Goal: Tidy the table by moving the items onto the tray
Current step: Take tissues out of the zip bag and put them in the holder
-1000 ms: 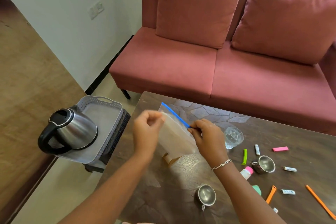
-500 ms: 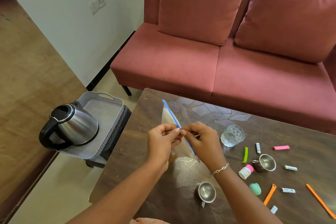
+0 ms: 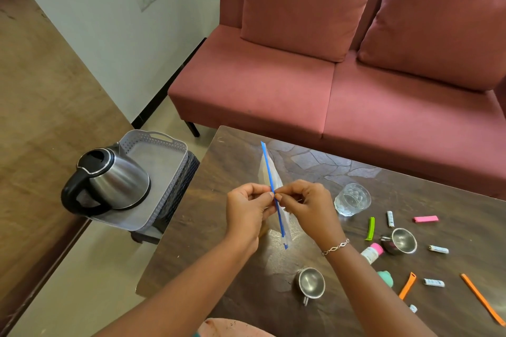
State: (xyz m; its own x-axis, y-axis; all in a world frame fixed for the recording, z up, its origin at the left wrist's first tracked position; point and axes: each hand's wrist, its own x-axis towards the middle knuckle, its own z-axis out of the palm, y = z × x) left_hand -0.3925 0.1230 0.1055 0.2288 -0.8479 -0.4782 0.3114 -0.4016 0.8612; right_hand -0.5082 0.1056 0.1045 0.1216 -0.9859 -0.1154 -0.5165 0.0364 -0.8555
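A clear zip bag with a blue seal strip stands edge-on above the dark table. My left hand and my right hand pinch the blue strip from either side near its middle. The grey perforated tray sits on a low stool left of the table, with a steel kettle standing in it. Two small steel cups and a clear glass stand on the table.
Small items lie scattered at the table's right: several batteries, a green clip, a pink eraser, a white bottle with a pink cap, orange strips and a green blob. A red sofa stands behind.
The bag has turned from flat-on to edge-on. My hands have come together, from its two sides to pinching the blue seal strip at the middle.
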